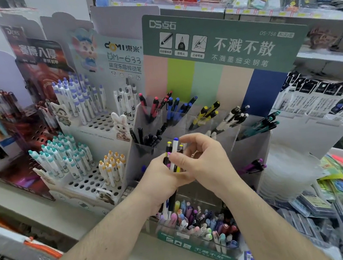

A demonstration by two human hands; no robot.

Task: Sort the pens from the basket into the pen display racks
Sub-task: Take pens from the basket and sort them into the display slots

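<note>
Pens [174, 158] stand bunched at frame centre, gripped by the curled fingers of the left hand [162, 175]. Right hand [203, 158] fingers [185, 139], loosely bent, touch the pen tops, before the clear display rack [250, 142].

Both bare forearms reach forward and up from the lower edge, converging at mid-frame. The left hand [162, 173] has its fingers curled in a grip, thumb side toward the right. The right hand [203, 156] arches over beside it, touching it, fingers bent, fingertips [185, 139] curling downward.
</note>
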